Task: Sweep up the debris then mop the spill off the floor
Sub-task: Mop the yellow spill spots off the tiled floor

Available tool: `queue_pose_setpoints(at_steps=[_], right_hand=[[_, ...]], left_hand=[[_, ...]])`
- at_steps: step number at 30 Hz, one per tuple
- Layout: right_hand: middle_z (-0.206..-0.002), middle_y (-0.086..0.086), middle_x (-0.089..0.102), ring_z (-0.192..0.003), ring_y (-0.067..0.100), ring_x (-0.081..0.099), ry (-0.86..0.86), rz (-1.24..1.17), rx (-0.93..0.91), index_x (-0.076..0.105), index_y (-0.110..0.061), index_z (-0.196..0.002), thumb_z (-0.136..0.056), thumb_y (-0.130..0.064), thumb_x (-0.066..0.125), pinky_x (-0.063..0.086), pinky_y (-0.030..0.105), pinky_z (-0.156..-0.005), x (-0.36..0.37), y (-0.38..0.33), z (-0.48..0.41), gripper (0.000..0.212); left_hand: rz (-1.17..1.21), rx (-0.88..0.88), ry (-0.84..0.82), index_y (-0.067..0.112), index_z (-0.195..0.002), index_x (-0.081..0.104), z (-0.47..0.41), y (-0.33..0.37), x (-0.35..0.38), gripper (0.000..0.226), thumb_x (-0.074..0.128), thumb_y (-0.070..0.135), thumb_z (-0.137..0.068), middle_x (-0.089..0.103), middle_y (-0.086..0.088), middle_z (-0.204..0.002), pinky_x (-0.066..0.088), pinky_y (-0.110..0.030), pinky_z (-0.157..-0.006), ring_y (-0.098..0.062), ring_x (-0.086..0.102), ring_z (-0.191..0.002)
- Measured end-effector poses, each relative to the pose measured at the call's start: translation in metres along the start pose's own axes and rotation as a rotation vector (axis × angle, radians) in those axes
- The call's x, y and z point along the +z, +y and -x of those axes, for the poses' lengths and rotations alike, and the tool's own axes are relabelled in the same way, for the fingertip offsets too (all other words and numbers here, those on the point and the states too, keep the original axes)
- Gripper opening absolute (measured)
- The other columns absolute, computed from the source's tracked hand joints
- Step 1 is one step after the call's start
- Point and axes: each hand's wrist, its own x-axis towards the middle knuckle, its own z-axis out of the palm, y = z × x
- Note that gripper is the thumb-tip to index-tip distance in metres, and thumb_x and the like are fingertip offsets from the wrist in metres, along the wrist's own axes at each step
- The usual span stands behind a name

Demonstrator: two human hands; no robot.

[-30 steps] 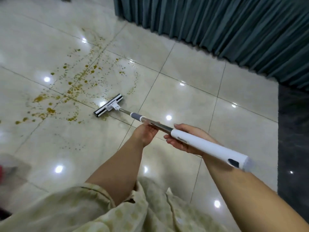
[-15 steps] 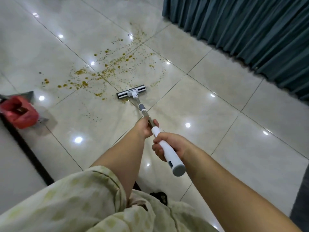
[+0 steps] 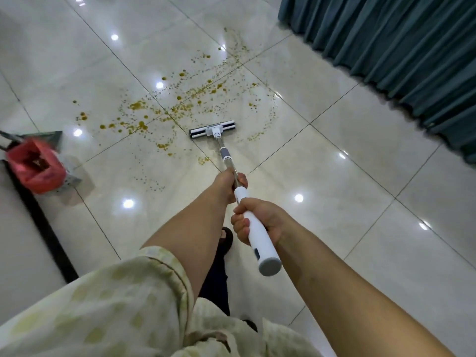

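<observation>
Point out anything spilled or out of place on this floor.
Yellow-brown droplets and specks are scattered across the glossy beige tiled floor, ahead and left of the flat white mop head. A red dustpan sits at the left. Nothing else looks odd.

Mop [image 3: 212,129]: head now square-on, straight ahead at near edge of spill [image 3: 180,104], no longer angled off left. Handle end-on between hands; right hand [image 3: 260,222] drawn close behind left hand [image 3: 230,182]. Red bin [image 3: 34,164] now in view, left. Curtain [image 3: 401,47] shifted right.
</observation>
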Motion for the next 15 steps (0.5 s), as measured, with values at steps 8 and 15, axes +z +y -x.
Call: queue_pose_setpoints(at_steps=[8,15], right_hand=[[-0.055,0.003,0.045,-0.034,0.01,0.043,-0.041,0.053,-0.05,0.043,-0.01,-0.087,-0.089,-0.004,0.046,0.041,0.016,-0.035,0.067,-0.175,-0.094,0.007],[-0.052,0.004,0.048,-0.036,0.011,0.044,-0.006,0.124,-0.054,0.046,-0.008,-0.088,-0.087,-0.005,0.047,0.039,0.019,-0.033,0.096,-0.302,-0.191,0.004]], left_hand=[[-0.087,0.038,0.058,0.011,-0.089,0.036,-0.121,0.168,0.053,0.02,0.037,0.026,-0.101,0.042,-0.004,-0.061,0.035,-0.013,-0.038,-0.012,0.039,-0.031],[-0.033,0.036,0.097,0.01,-0.094,0.042,-0.239,0.276,0.087,0.035,0.046,0.044,-0.097,0.046,-0.004,-0.056,0.037,-0.014,-0.038,-0.013,0.041,-0.033]])
